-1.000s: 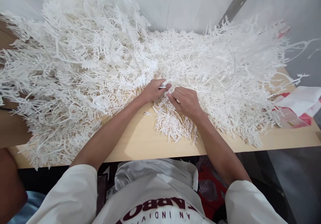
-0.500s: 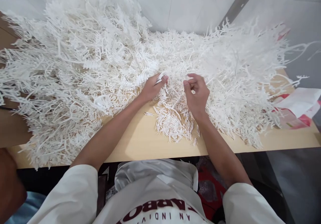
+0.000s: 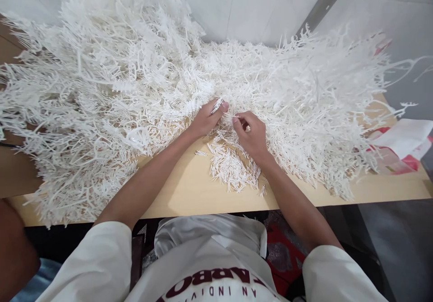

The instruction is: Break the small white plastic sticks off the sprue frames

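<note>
My left hand (image 3: 209,116) is closed on a small bunch of thin white plastic sprigs (image 3: 217,105), which sticks out between thumb and fingers. Close to its right, my right hand (image 3: 251,134) has thumb and forefinger pinched together; what lies between the tips is too small to make out. Both hands are over a large heap of white branching plastic pieces (image 3: 162,67) that spreads across the table. Below them, near the table's front, lies a smaller pile of loose short white sprigs (image 3: 230,169).
The pale wooden table (image 3: 182,193) has its front edge close to my body. At the right end lies a red and white plastic bag (image 3: 399,153). A tiled wall (image 3: 250,8) stands behind the heap. At the lower left, part of another person's arm (image 3: 15,252) shows.
My right hand has moved left and slightly down, closer to my left hand, and its fingers are pinched. The left hand has stayed nearly in place with its sprigs.
</note>
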Motion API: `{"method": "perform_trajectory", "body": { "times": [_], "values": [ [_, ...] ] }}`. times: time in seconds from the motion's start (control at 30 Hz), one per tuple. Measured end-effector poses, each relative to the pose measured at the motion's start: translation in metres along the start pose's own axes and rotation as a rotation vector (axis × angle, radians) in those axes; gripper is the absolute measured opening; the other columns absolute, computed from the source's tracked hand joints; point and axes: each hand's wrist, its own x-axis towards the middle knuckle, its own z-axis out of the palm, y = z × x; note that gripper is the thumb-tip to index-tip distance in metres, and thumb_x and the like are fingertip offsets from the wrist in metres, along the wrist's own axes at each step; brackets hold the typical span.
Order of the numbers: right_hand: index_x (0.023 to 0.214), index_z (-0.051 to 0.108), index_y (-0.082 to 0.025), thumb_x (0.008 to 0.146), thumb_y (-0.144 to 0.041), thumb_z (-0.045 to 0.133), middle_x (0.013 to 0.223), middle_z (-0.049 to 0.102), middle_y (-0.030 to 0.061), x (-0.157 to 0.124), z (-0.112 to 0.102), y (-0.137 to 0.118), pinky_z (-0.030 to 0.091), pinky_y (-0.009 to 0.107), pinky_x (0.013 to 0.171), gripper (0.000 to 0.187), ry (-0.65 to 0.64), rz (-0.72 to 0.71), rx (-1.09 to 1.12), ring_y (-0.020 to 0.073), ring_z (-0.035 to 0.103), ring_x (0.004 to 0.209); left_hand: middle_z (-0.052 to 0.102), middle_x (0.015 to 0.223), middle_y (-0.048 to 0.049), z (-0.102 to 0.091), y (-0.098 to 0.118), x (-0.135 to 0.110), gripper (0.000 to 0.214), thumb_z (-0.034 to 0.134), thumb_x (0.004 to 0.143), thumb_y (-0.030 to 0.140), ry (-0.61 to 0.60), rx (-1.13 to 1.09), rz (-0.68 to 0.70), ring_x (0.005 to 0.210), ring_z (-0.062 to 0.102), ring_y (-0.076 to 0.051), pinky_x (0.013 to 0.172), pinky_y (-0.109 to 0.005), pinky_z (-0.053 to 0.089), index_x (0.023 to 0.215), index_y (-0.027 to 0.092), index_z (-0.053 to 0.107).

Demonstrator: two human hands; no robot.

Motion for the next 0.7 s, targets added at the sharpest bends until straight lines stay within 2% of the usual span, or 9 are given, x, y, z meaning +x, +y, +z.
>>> {"method": "perform_trajectory", "body": {
  "times": [0.07,0.13,0.2,0.3,0.37,0.47,0.53,0.6,0.7],
  "values": [
    [0.088,0.059,-0.023,0.093,-0.043,0.053,0.076,0.064,-0.0009,0.001,0.000,0.001,0.047,0.028,0.064,0.021,0.059,0.129,0.152,0.0123,0.061,0.068,0.055,0.065,0.0003,0.000,-0.001,0.000,0.050,0.040,0.090,0.067,-0.055,-0.089,-0.045,0.059,0.055,-0.011,0.059,-0.027,0.047,0.085,0.019,0.054],
    [0.090,0.056,-0.024,0.091,-0.044,0.055,0.072,0.064,-0.0025,0.002,0.000,0.002,0.048,0.028,0.061,0.020,0.062,0.228,0.306,0.0122,0.064,0.064,0.057,0.068,0.0005,-0.001,-0.001,-0.001,0.047,0.045,0.089,0.066,-0.075,-0.180,-0.076,0.056,0.054,-0.010,0.056,-0.026,0.046,0.093,0.020,0.055],
    [0.090,0.055,-0.024,0.088,-0.044,0.058,0.068,0.063,-0.0039,0.003,0.000,0.005,0.050,0.027,0.060,0.021,0.046,0.270,0.397,0.0119,0.064,0.060,0.061,0.076,-0.0003,-0.002,-0.002,0.000,0.045,0.043,0.091,0.064,-0.043,-0.233,-0.064,0.054,0.053,-0.008,0.054,-0.025,0.044,0.102,0.022,0.054],
    [0.092,0.058,-0.025,0.083,-0.043,0.065,0.072,0.065,-0.0039,0.004,0.000,0.010,0.051,0.026,0.062,0.022,0.007,0.266,0.422,0.0111,0.065,0.064,0.063,0.089,-0.0017,-0.001,-0.007,0.002,0.042,0.038,0.095,0.061,0.085,-0.234,-0.002,0.055,0.053,-0.007,0.054,-0.024,0.044,0.111,0.024,0.052],
    [0.095,0.060,-0.025,0.082,-0.040,0.067,0.079,0.066,-0.0030,0.005,0.000,0.012,0.051,0.026,0.065,0.021,-0.016,0.255,0.404,0.0110,0.065,0.069,0.062,0.098,-0.0024,-0.001,-0.012,0.003,0.039,0.038,0.096,0.059,0.201,-0.188,0.056,0.063,0.057,-0.008,0.059,-0.024,0.046,0.118,0.028,0.048],
    [0.096,0.064,-0.023,0.083,-0.033,0.065,0.081,0.066,-0.0019,0.006,-0.003,0.011,0.050,0.027,0.068,0.017,-0.054,0.246,0.359,0.0104,0.063,0.071,0.059,0.113,-0.0044,-0.002,-0.018,0.003,0.038,0.041,0.096,0.056,0.355,-0.041,0.184,0.089,0.060,-0.014,0.076,-0.030,0.050,0.125,0.031,0.041],
    [0.095,0.067,-0.022,0.085,-0.031,0.063,0.085,0.066,-0.0005,0.006,-0.004,0.009,0.050,0.026,0.067,0.014,-0.069,0.218,0.309,0.0099,0.062,0.072,0.057,0.121,-0.0060,-0.003,-0.018,0.001,0.034,0.041,0.096,0.053,0.388,0.096,0.291,0.108,0.056,-0.019,0.090,-0.037,0.046,0.122,0.030,0.045],
    [0.096,0.069,-0.023,0.087,-0.033,0.061,0.094,0.066,0.0016,0.006,-0.005,0.007,0.051,0.026,0.066,0.016,-0.050,0.152,0.246,0.0104,0.063,0.076,0.059,0.121,-0.0060,-0.004,-0.014,-0.003,0.027,0.036,0.099,0.044,0.296,0.229,0.386,0.117,0.053,-0.022,0.098,-0.042,0.040,0.111,0.028,0.053],
    [0.096,0.071,-0.025,0.090,-0.038,0.059,0.100,0.065,0.0033,0.006,-0.005,0.007,0.053,0.027,0.064,0.019,0.029,0.045,0.182,0.0114,0.064,0.077,0.065,0.113,-0.0053,-0.002,-0.004,-0.008,0.031,0.028,0.100,0.029,0.028,0.357,0.467,0.113,0.058,-0.020,0.098,-0.042,0.037,0.102,0.025,0.058]
  ]
}}
